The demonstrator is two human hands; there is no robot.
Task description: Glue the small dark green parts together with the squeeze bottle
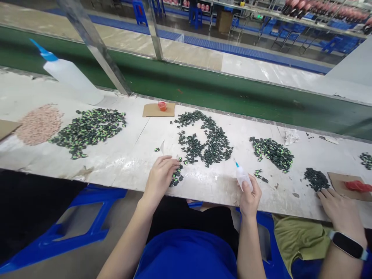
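Note:
My left hand rests low over the table, its fingers closed together at a small cluster of black-and-green pieces. Whatever its fingertips pinch is hidden. In my right hand is a small white squeeze bottle with a blue needle tip, tilted up and to the left. Between and beyond my hands spreads a large loose pile of small dark green pieces, with a gap in its middle. A single black-and-green piece lies just past my left hand.
To the left are a pile of black-and-green pieces, pale pink pieces and a large white bottle. A red cup sits on cardboard. On the right, a co-worker's hand touches black pieces.

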